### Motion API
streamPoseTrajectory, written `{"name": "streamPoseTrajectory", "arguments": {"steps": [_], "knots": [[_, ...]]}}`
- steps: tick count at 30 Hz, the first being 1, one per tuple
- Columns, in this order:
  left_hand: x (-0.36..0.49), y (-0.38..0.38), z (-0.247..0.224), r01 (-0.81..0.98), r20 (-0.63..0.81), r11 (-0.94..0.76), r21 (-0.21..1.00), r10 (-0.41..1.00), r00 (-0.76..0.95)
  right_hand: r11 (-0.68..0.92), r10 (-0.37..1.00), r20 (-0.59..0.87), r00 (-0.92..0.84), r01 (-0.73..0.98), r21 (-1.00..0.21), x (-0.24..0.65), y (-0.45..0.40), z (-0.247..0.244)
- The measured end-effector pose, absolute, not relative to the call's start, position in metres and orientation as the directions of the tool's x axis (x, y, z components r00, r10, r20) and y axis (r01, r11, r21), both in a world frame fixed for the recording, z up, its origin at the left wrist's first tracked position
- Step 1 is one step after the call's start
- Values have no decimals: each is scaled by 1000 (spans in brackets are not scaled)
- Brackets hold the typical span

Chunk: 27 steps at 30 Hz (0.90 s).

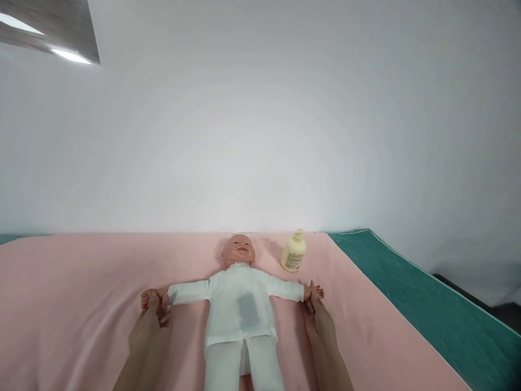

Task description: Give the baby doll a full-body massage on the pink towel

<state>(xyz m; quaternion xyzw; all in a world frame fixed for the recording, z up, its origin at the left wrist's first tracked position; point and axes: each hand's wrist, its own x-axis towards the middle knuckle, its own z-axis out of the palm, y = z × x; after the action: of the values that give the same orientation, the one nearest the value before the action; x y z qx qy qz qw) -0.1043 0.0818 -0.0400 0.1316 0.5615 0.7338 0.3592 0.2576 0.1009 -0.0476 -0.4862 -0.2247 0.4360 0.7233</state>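
Observation:
A baby doll (217, 312) in a white long-sleeved top and white trousers lies face up, arms stretched out to both sides. A grey patch marks the front of its top. My left hand (150, 320) is closed around the doll's hand on the left side of the view, thumb on top. On the other side, my right hand (319, 317) grips the doll's other hand at the wrist, with the small fingers showing beyond mine. Beside the doll's head stands a pale yellow pump bottle (293, 253) with printed text on it.
A pink sheet (81, 282) with soft folds lies under the doll. Green padding (431, 298) shows along the right, its edge slanting down. Behind rises a white wall (260, 119). A glossy panel (49, 27) with bright reflections hangs at the upper left.

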Motion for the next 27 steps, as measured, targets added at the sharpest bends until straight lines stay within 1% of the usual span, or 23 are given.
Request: {"name": "streamPoseTrajectory", "arguments": {"steps": [2, 4, 5, 6, 8, 10, 11, 12, 13, 14, 15, 16, 17, 18, 19, 23, 27], "knots": [[-98, 78, -36, -402, -222, -139, 905, 652, -725, 154, 861, -75, 502, -399, -904, 253, 97, -42], [-91, 74, -26, -401, -212, -177, 899, 625, -751, 202, 860, 7, 510, -328, -923, 247, 92, -35], [-87, 72, -19, -371, -184, -186, 910, 620, -763, 233, 849, 60, 525, -269, -935, 242, 90, -30], [-83, 69, -12, -319, -136, -190, 929, 624, -769, 264, 830, 116, 545, -203, -943, 238, 88, -26], [-74, 63, 0, -152, 16, -183, 971, 687, -727, 318, 795, 219, 566, -81, -945, 227, 83, -20], [-62, 58, 5, 44, 182, -195, 980, 778, -602, 370, 789, 320, 524, 9, -929, 216, 77, -19], [-56, 56, 5, 142, 265, -224, 964, 806, -529, 395, 796, 371, 479, 56, -917, 211, 74, -20], [-48, 54, 3, 240, 353, -270, 932, 822, -447, 416, 806, 422, 414, 110, -903, 206, 70, -22], [-41, 52, 0, 335, 456, -346, 876, 820, -345, 443, 814, 476, 333, 174, -879, 202, 66, -24], [-33, 51, -3, 412, 572, -457, 788, 791, -218, 485, 811, 536, 235, 242, -840, 198, 62, -27], [-27, 50, -6, 458, 675, -577, 676, 734, -74, 543, 792, 598, 124, 306, -782, 196, 59, -29], [-21, 50, -9, 475, 744, -679, 560, 664, 71, 608, 756, 655, 11, 358, -709, 193, 57, -31], [-16, 50, -11, 475, 778, -750, 461, 599, 191, 670, 709, 700, -89, 394, -629, 192, 56, -32], [-13, 50, -13, 479, 785, -785, 392, 558, 270, 720, 660, 733, -165, 418, -554, 191, 55, -32], [-11, 49, -14, 501, 778, -788, 358, 549, 306, 752, 621, 753, -217, 438, -493, 191, 55, -32], [-13, 50, -19, 604, 730, -721, 340, 607, 314, 803, 531, 799, -283, 470, -367, 192, 56, -31], [-17, 49, -19, 614, 664, -710, 343, 646, 376, 828, 478, 814, -329, 479, -292, 193, 55, -29]]}}
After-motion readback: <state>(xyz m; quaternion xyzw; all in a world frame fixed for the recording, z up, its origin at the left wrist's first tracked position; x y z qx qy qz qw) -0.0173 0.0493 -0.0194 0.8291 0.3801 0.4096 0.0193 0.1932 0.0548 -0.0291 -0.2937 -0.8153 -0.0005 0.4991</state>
